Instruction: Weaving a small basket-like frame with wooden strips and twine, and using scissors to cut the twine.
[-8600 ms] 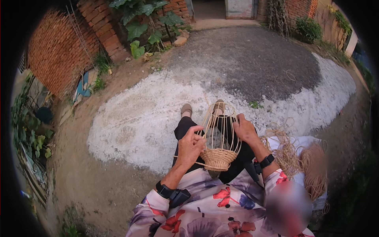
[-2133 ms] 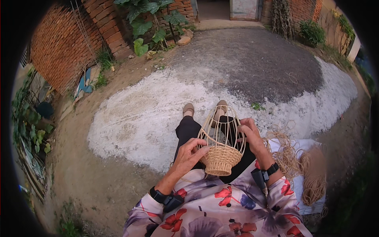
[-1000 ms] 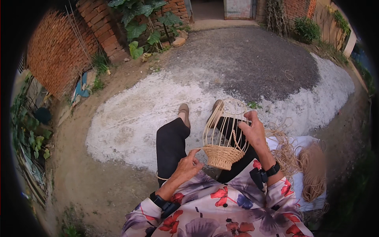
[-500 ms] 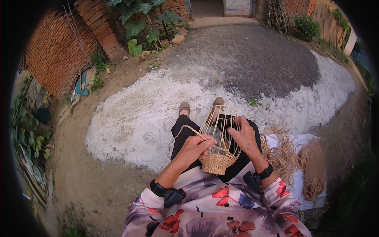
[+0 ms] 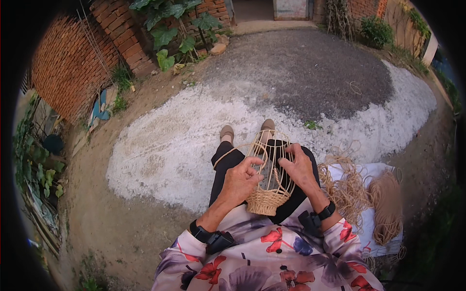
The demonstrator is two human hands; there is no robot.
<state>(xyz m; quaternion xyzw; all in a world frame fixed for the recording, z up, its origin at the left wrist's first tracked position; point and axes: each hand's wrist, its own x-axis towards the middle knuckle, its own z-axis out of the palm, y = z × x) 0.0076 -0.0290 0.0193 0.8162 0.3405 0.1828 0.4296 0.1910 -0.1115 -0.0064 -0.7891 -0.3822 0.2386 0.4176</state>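
A tan basket (image 5: 268,202) rests between my thighs, its lower part closely woven and its long bare stakes rising away from me. My left hand (image 5: 238,180) is at the left side of the stakes, thumb and forefinger apart, with no grip visible. On the other side, my right hand (image 5: 300,169) holds the stakes with bent fingers; its fingertips are partly hidden behind them. A twisted tan cord (image 5: 225,156) loops over my left knee and runs across to the stakes. Another short piece of cord stands up inside the basket above the weave.
To my right, loose tangled cord (image 5: 345,186) and a thick bundled hank (image 5: 384,208) lie on a white sheet (image 5: 366,228). Pale powdery ground (image 5: 155,150) and a dark gravel patch (image 5: 310,68) spread ahead. A brick wall (image 5: 73,63) and leafy plants (image 5: 167,34) stand farther off.
My left hand has let go of the cord, and its fingers have spread beside the stakes. The cord's loop has shifted and now arcs over to the stakes. My right hand stays almost still.
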